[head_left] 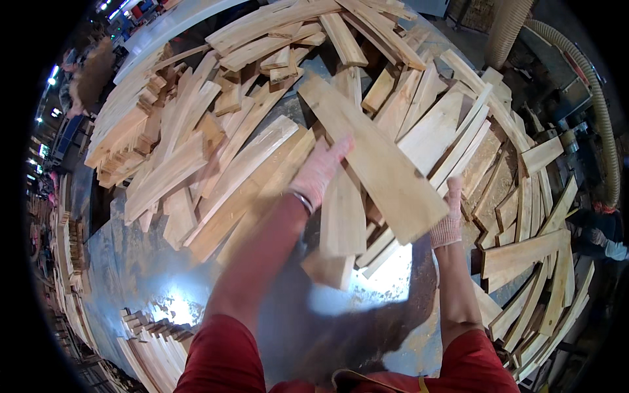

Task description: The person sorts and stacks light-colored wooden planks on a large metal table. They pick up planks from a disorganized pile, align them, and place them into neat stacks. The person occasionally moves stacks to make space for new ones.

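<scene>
A long, flat wooden board (pixel 383 160) lies slantwise between my hands, its far end to the left and its near end to the right. My left hand (pixel 321 171), in a pale pinkish glove, closes on the board's left edge; some of its fingers are hidden underneath. My right hand (pixel 448 219), gloved alike, grips the near right end, with the thumb pointing up along its side. Beneath the held board lie more loose boards, among them a pale plank (pixel 343 219) just right of my left hand.
A loose heap of boards (pixel 262 46) covers the far side of the grey metal table (pixel 131 262). Stacked boards (pixel 124 144) stand at the left, with a smaller stack (pixel 154 354) near left. More pieces (pixel 524 262) pile up at the right, beside a ribbed hose (pixel 606 118).
</scene>
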Action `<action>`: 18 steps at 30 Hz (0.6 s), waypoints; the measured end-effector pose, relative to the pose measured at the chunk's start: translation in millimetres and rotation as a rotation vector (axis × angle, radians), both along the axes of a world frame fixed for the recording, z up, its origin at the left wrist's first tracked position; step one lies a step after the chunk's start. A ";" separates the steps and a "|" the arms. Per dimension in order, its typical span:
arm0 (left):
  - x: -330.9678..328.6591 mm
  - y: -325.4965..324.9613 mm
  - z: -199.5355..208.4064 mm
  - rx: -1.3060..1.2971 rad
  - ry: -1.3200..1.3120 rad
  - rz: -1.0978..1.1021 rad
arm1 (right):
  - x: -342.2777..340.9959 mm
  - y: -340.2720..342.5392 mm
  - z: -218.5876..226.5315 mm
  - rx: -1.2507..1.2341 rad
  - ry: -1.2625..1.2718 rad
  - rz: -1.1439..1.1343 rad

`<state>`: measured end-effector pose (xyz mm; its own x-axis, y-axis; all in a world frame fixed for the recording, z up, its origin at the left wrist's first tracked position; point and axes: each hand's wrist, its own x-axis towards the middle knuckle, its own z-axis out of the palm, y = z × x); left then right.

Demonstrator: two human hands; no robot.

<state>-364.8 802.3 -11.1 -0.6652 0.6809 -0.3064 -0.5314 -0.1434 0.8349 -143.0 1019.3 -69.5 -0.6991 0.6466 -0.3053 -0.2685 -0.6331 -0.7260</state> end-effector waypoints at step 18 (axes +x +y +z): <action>514.2 -334.2 -23.4 -0.742 0.179 -0.332 | 361.9 -192.0 88.1 0.972 -0.747 0.490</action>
<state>149.4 468.2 -34.6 -0.5465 0.5134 -0.6616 -0.2993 0.6181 0.7269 218.9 827.3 18.6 -0.7890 0.5496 -0.2748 0.4985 0.3111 -0.8091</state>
